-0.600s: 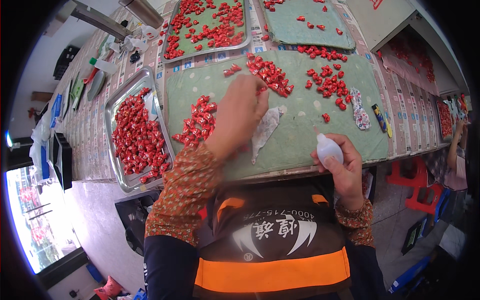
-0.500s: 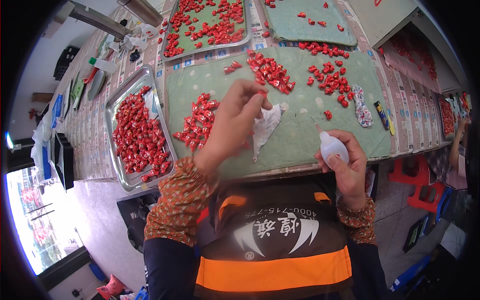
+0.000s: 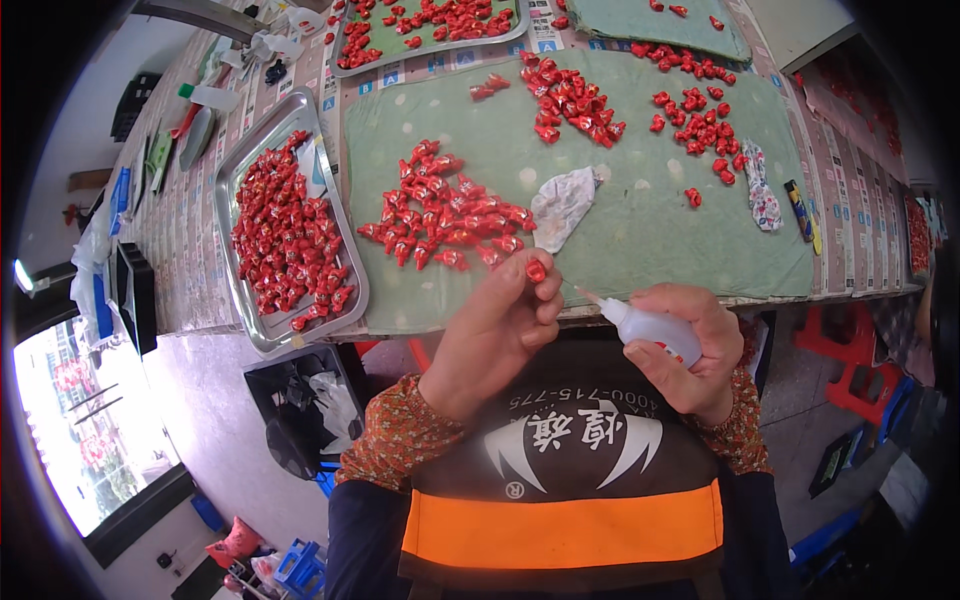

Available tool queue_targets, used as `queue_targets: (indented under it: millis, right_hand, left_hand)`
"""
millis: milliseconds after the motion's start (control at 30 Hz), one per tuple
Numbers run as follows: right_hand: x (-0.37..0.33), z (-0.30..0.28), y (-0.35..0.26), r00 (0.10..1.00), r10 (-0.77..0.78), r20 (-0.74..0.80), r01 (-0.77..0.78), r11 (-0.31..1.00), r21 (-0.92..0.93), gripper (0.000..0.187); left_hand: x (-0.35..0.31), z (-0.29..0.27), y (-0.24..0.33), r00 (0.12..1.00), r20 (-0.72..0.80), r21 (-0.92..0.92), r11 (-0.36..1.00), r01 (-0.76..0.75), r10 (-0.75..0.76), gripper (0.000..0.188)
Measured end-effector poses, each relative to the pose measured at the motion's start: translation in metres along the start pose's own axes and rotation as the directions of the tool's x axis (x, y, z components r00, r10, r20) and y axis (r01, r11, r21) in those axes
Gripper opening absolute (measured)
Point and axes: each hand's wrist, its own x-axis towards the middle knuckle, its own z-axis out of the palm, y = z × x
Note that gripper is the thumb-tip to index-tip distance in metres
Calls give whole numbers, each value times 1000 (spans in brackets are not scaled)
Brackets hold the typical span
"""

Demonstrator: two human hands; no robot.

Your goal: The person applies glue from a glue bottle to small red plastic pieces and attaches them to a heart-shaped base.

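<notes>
Between the thumb and fingers of my left hand [image 3: 507,325] is a small red figurine part [image 3: 536,271], held up just past the table's near edge. My right hand [image 3: 690,345] is wrapped round a white squeeze bottle [image 3: 655,333] with a thin needle tip. That tip points left at the red part and stays a little apart from it. A crumpled white cloth [image 3: 565,205] lies on the green mat [image 3: 660,235] beyond my left hand. To its left spreads a pile of red figurines [image 3: 440,215]; more red pieces [image 3: 575,95] lie farther back.
At left stands a metal tray [image 3: 357,262] heaped with red figurines. Another tray [image 3: 430,48] and a pale green board [image 3: 650,25] sit at the back. On the right are a patterned cloth bundle [image 3: 762,190] and a dark pen-like tool [image 3: 798,210]. Red stools [image 3: 850,355] stand below.
My left hand has come back from over the mat toward me with a red part. My right hand has tipped the bottle so its needle points left, nearer the left hand.
</notes>
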Motion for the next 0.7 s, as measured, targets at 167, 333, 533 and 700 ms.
queue_targets:
  millis: [167,333,533,700]
  right_hand:
    - [2,6,1,991,-132,24,134,986,-99,37]
    - [-7,10,3,999,-53,-14,52,998,-36,34]
    - [-9,10,0,998,66,-12,-65,996,63,32]
    - [-10,12,0,998,69,3,-69,996,55,32]
  left_hand:
    - [-4,-6,-12,1000,2,-99,995,8,-7,25]
    - [-7,-6,-12,999,-40,-33,999,2,-3,22]
    - [-11,-4,-7,995,-102,39,999,6,-2,18]
    - [-14,-5,-2,988,-154,31,999,10,-5,16]
